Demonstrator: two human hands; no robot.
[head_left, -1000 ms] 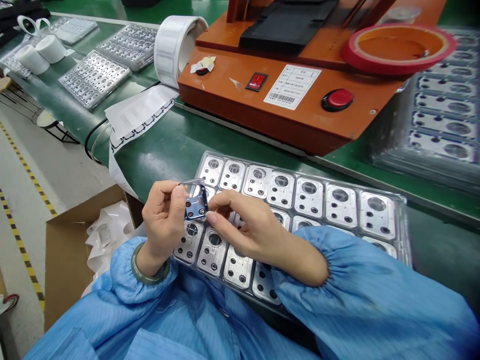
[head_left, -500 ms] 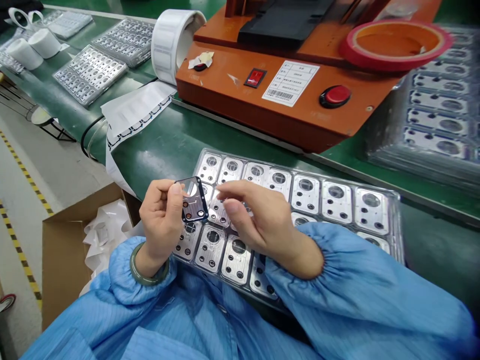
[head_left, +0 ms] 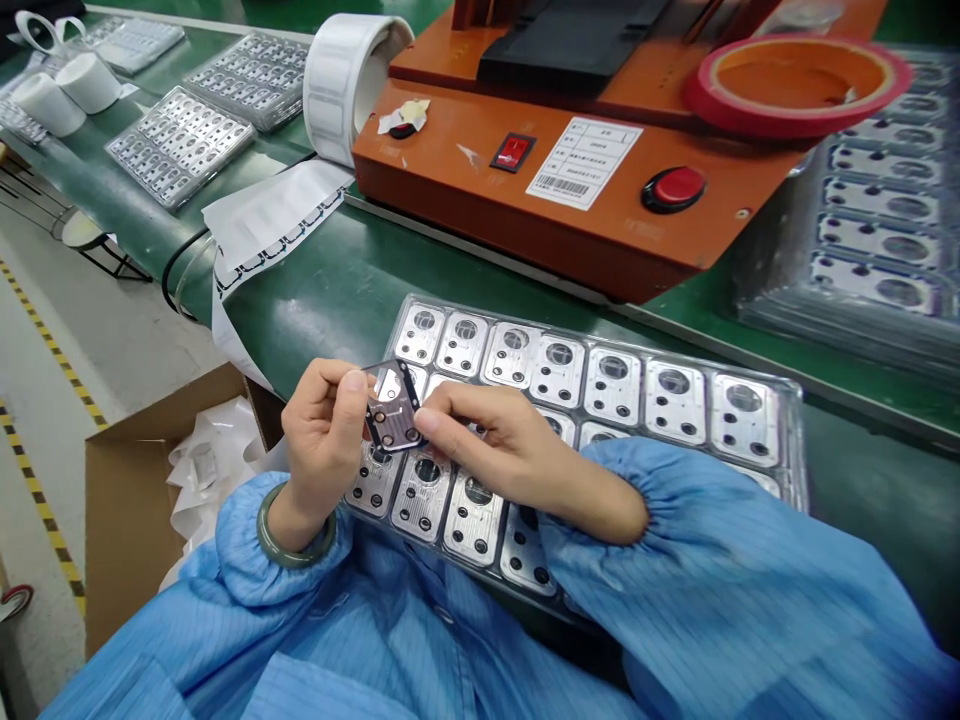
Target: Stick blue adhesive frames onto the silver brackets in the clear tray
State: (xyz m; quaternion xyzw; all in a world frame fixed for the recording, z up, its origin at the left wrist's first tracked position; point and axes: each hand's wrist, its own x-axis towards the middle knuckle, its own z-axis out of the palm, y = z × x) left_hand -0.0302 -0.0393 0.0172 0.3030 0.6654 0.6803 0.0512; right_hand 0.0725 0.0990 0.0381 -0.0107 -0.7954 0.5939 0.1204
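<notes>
Left grip [head_left: 322, 450] pressed together, pinching the metal plate [head_left: 394, 408] by its left edge; plate's long axis near upright, slightly tilted; right grip [head_left: 510, 450] fingertips at its lower right corner, closure unclear.

Tray [head_left: 795, 450] directly below me, strip of green belt [head_left: 360, 290] beyond it, orange machine [head_left: 450, 170] blocking farther ahead, cardboard box [head_left: 127, 530] low on my left

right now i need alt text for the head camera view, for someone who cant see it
A person's left hand pinches a small dark-edged metal plate, with the right hand at its edge, above a clear plastic tray of silver metal plates. Behind it, an orange machine and a label roll sit on a green bench.
</notes>
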